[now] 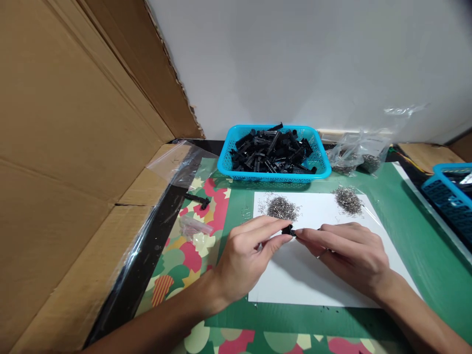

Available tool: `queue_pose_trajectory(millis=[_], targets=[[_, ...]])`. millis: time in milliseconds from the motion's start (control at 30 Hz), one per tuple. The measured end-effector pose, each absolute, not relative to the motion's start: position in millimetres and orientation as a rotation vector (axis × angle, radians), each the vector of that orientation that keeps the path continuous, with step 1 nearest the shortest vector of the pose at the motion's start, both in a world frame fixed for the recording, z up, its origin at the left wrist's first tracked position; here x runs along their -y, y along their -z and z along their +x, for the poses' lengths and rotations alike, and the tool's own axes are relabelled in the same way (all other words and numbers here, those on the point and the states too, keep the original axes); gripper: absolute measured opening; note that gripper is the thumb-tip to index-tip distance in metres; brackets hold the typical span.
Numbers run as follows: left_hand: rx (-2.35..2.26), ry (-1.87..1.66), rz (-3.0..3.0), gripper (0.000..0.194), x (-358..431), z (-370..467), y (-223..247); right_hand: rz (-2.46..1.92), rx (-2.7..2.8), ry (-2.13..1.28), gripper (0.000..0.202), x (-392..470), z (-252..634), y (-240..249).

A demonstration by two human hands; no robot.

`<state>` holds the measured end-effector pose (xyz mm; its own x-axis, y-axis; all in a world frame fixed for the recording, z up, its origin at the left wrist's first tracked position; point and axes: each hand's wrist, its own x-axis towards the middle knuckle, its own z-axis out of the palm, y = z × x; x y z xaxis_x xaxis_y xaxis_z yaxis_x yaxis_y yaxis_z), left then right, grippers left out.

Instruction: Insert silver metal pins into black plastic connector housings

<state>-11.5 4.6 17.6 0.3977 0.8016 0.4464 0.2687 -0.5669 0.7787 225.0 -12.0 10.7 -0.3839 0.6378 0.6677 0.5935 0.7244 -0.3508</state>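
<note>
Between thumb and index finger, my left hand [248,253] pinches a small black part [287,230] above the white sheet [291,275]. My right hand [348,253] meets the part from the right, its fingertips closed at the part's end; a thin metallic piece shows beneath its fingers. Just beyond my left fingertips lies a pile of small metal pins [283,208]. A second metal pile [348,200] rests farther right on the sheet. Much of the black part is hidden by my fingers.
A blue basket [275,178] full of black parts stands at the back. Clear bags [354,152] with metal pieces are right of it, and another blue basket [448,194] is at the right edge. A loose black part [199,200] lies left; cardboard [66,147] walls the left side.
</note>
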Motion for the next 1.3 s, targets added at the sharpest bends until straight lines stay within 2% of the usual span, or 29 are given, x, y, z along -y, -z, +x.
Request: queue_pose_trajectory(millis=[633,1167,1300], targets=[[-0.883,-1.176,2.095,0.024,-4.6,-10.2,-13.3,-0.876,2.166,-0.035,0.022,13.6,225.2,-9.5],[-0.802,-1.252,2.168,0.022,-3.4,-13.7,-10.9,-0.735,2.105,-0.299,0.044,14.5,216.6,-10.0],[-0.826,-1.262,2.165,0.023,-5.1,-12.1,-10.8,-0.76,2.13,-0.208,0.037,11.7,217.8,-10.1]])
